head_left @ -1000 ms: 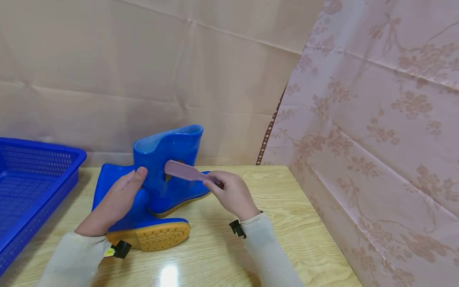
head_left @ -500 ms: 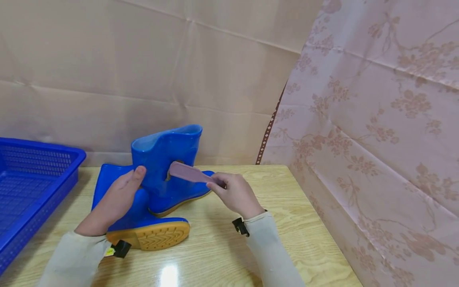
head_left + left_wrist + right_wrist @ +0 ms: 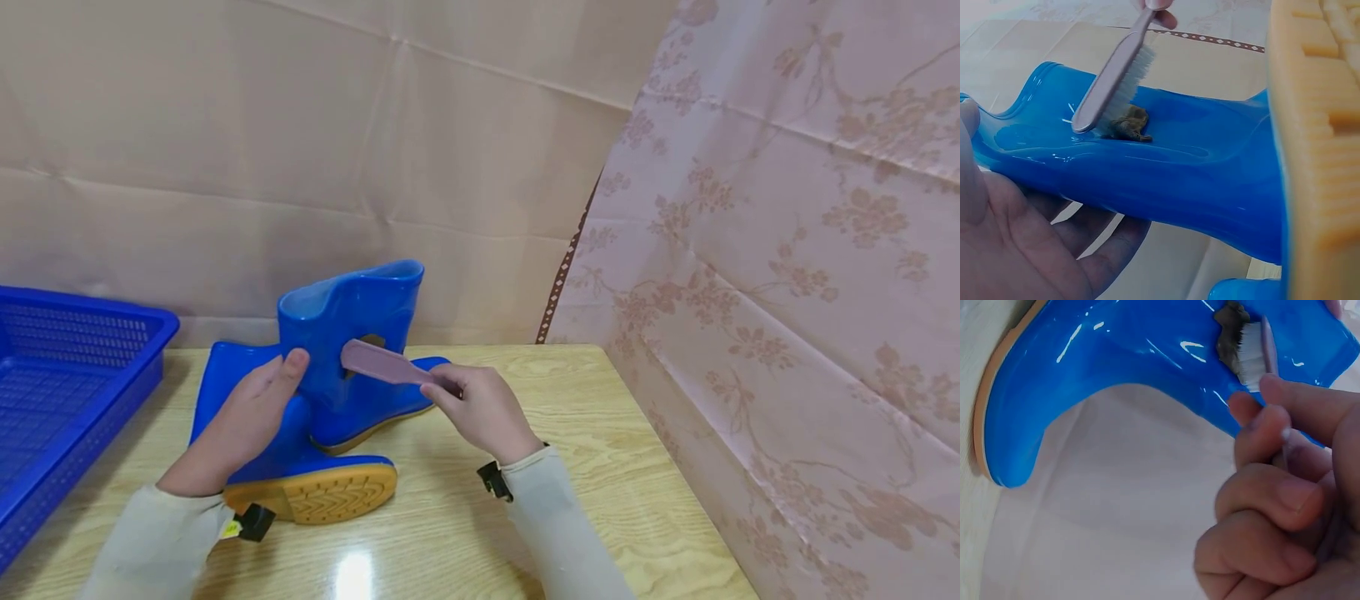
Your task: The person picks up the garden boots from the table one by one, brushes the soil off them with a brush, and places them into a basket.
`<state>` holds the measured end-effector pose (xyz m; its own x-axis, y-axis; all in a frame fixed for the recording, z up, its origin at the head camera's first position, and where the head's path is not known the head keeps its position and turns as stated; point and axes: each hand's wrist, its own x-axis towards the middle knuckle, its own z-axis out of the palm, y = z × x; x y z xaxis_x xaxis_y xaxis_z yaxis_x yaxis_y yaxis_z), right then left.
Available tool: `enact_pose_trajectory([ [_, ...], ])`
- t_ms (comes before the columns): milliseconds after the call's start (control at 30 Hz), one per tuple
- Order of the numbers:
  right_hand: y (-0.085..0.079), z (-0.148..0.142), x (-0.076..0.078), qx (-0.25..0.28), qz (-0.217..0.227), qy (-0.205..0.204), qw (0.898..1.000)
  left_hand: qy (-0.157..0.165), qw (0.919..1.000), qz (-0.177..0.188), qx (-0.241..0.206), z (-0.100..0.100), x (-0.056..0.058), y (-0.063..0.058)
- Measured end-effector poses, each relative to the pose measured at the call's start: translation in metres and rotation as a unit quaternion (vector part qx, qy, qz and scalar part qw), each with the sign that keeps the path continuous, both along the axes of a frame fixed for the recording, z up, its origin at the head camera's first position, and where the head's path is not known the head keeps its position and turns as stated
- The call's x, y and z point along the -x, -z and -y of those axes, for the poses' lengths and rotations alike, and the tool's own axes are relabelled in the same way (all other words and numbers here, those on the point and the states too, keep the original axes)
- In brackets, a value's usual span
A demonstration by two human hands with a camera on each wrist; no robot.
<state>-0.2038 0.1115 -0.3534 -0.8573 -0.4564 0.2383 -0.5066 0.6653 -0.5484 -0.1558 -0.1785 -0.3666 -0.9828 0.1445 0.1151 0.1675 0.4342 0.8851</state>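
Note:
A blue rain boot [image 3: 367,304] with a tan sole stands on the table, its open top tilted. My left hand [image 3: 255,408] grips its shaft, thumb on the near side and fingers behind it, as the left wrist view shows. My right hand [image 3: 487,412] holds a pale pink brush [image 3: 382,363] by the handle, fingers curled round it. In the right wrist view, the brush's white bristles [image 3: 1251,355] are at a brown, mud-like patch [image 3: 1229,340] on the shaft. A second blue rain boot [image 3: 281,446] lies in front on its side, patterned sole toward me, partly hidden by my left hand.
A blue perforated plastic basket [image 3: 161,342] stands at the left on the wood-grain table [image 3: 600,467]. Behind hangs a beige cloth [image 3: 300,125], and a pink floral cloth [image 3: 810,250] borders the right side.
The brush in my right hand has shifted right over the brown patch and then back left. My left hand and both boots have stayed nearly still.

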Motion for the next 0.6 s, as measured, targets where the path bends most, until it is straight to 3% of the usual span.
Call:
enact_pose_trajectory([
  [333,-0.006,-0.008,0.0,-0.01,0.055,0.021,0.998,-0.012,0.9998,0.016,0.008,0.0,0.003,0.0],
  [600,-0.012,-0.013,-0.005,-0.024,0.055,0.029,0.998,-0.005,0.9999,0.009,0.002,0.001,0.002,-0.001],
])
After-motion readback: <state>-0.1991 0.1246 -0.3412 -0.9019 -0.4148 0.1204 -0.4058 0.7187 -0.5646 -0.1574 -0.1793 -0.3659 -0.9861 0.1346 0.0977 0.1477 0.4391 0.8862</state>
